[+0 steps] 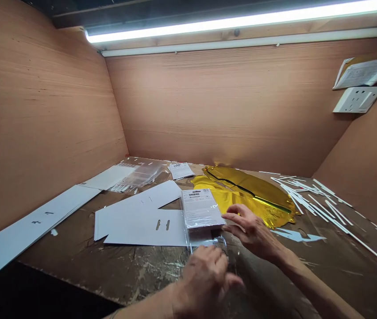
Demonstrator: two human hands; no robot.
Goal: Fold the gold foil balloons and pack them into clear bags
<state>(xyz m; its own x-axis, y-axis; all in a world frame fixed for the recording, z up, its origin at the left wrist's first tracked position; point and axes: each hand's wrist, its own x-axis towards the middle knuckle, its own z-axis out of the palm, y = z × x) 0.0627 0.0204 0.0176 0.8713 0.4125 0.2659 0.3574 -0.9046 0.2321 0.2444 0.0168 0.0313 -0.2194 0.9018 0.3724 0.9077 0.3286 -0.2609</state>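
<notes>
A white printed card packet (201, 209) in a clear plastic sleeve (208, 243) lies at the middle of the table, overlapping white cut card sheets (135, 226). At the near end of the sleeve is my left hand (208, 277), its fingers curled down over the plastic and its thumb pointing right; the fingertips are hidden. My right hand (246, 226) is at the packet's right edge, fingers apart and slightly bent, the fingertips by the card's corner. Just behind the right hand lie shiny gold foil pieces (248, 199).
White strips (317, 204) are scattered at the right, near a pale cut piece (298, 235). Long white sheets (39, 226) run along the left wall. Clear bags (147, 173) and a small printed stack (181, 170) lie at the back. Wooden walls enclose three sides.
</notes>
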